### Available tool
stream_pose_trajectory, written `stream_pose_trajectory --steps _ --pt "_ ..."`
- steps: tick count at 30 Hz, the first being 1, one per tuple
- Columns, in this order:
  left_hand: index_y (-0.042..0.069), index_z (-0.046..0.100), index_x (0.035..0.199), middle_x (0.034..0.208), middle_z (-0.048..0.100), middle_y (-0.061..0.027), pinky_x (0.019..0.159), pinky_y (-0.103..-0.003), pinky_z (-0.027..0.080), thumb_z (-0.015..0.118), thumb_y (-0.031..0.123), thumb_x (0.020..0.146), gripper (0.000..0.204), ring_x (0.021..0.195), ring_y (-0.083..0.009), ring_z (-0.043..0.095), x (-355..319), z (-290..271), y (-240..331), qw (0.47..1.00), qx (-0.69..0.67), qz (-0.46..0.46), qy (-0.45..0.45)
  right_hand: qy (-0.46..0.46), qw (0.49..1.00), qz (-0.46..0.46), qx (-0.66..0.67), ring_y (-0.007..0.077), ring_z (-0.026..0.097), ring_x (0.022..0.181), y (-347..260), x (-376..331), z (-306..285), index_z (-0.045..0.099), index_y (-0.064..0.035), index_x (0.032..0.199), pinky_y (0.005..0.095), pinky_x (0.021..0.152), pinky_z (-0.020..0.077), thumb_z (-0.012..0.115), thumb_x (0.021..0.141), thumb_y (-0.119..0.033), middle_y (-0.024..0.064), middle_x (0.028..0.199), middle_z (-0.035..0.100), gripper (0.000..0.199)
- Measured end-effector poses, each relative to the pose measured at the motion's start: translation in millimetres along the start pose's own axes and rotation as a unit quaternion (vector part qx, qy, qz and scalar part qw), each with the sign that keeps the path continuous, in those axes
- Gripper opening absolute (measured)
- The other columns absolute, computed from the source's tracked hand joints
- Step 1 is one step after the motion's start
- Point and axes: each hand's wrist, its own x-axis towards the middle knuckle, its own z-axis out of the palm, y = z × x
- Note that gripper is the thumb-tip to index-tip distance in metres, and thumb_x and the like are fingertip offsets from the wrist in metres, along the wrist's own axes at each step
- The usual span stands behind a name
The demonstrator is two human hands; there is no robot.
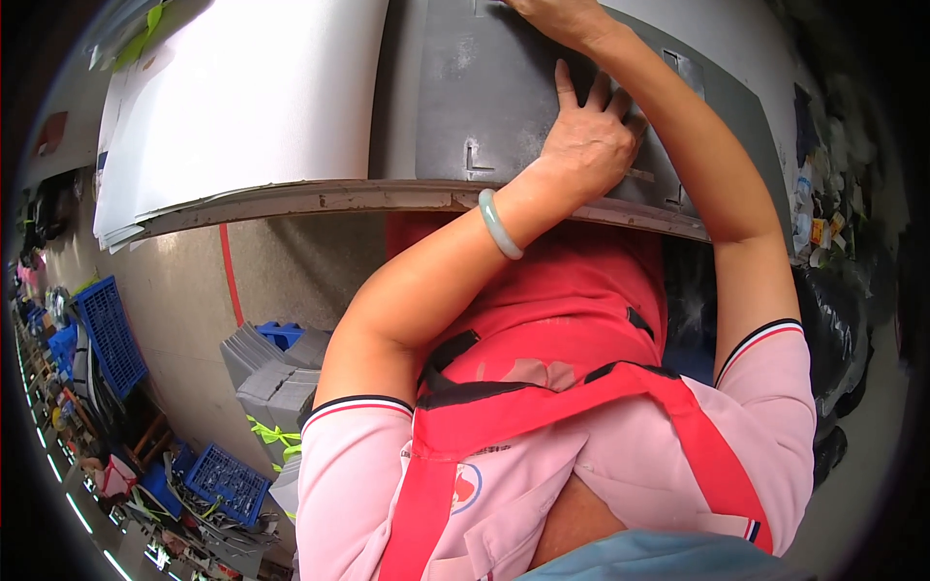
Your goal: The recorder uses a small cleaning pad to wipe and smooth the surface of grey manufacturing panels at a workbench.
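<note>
My left hand (pixel 593 145), with a pale bangle (pixel 500 225) on its wrist, lies on a dark grey flat board (pixel 484 107), its fingers spread out. The board has L-shaped marks or slots (pixel 475 158) near its corners and whitish scuffs on its surface. Beyond the left hand, my right hand (pixel 562 17) reaches over the far part of the board at the upper edge of the picture. Its fingertips are cut off there, so whatever they touch or hold is hidden. To the left of the board sits a stack of large white sheets (pixel 242 97).
The worktable's worn front edge (pixel 320 197) runs across in front of my red apron (pixel 572 281). Grey stacked pieces (pixel 271 382) with a yellow-green tie stand on the floor at left, near blue crates (pixel 228 482). Black plastic bags (pixel 828 329) lie at right.
</note>
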Motion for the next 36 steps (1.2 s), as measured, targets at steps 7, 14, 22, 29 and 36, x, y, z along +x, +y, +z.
stream_pose_trajectory --steps 7,14,22,29,36 --pt "0.01 0.058 0.139 0.147 0.042 -0.0167 0.102 -0.084 0.028 0.063 0.031 0.096 0.048 0.14 -0.0403 0.039 0 -1 0 1.0 0.006 -0.001 0.02 -0.05 0.992 -0.026 -0.116 0.0441 0.068 0.085 2 20 14 0.073 -0.0006 0.091 0.0497 0.078 0.0537 0.066 0.092 -0.022 0.0268 0.087 0.069 0.023" --pt "0.009 0.066 0.129 0.131 0.054 -0.0154 0.099 -0.086 0.029 0.064 0.029 0.093 0.041 0.134 -0.041 0.043 -2 0 -5 1.0 0.003 0.013 0.022 -0.062 0.922 0.105 0.368 0.0143 0.066 0.059 -5 9 -7 0.067 0.0023 0.094 0.0297 0.054 0.0549 0.061 0.091 -0.011 0.0085 0.07 0.067 0.015" --pt "0.008 0.066 0.129 0.138 0.054 -0.0177 0.101 -0.086 0.027 0.062 0.025 0.093 0.04 0.133 -0.0406 0.045 -1 -1 0 0.999 0.017 0.022 0.026 -0.076 0.951 0.275 0.116 0.0163 0.065 0.056 -13 25 10 0.065 0.0034 0.094 0.0306 0.05 0.0543 0.062 0.087 -0.01 0.01 0.068 0.067 0.015" --pt "0.007 0.066 0.122 0.131 0.058 -0.0182 0.105 -0.082 0.027 0.059 0.022 0.092 0.034 0.126 -0.0395 0.053 1 14 -1 0.999 -0.006 -0.006 0.046 -0.127 0.907 0.305 0.262 0.0147 0.062 0.06 -89 -42 -18 0.067 0.0025 0.088 0.0285 0.054 0.0532 0.066 0.09 -0.007 0.0084 0.073 0.066 0.01" --pt "0.018 0.064 0.129 0.141 0.054 -0.014 0.112 -0.078 0.022 0.055 0.04 0.095 0.042 0.142 -0.0387 0.045 -12 13 -11 0.996 0.023 0.032 0.078 -0.242 0.924 0.218 0.2 0.006 0.053 0.056 -119 -91 2 0.061 -0.0014 0.1 0.0219 0.049 0.0412 0.064 0.096 -0.017 0.0026 0.066 0.061 0.017"
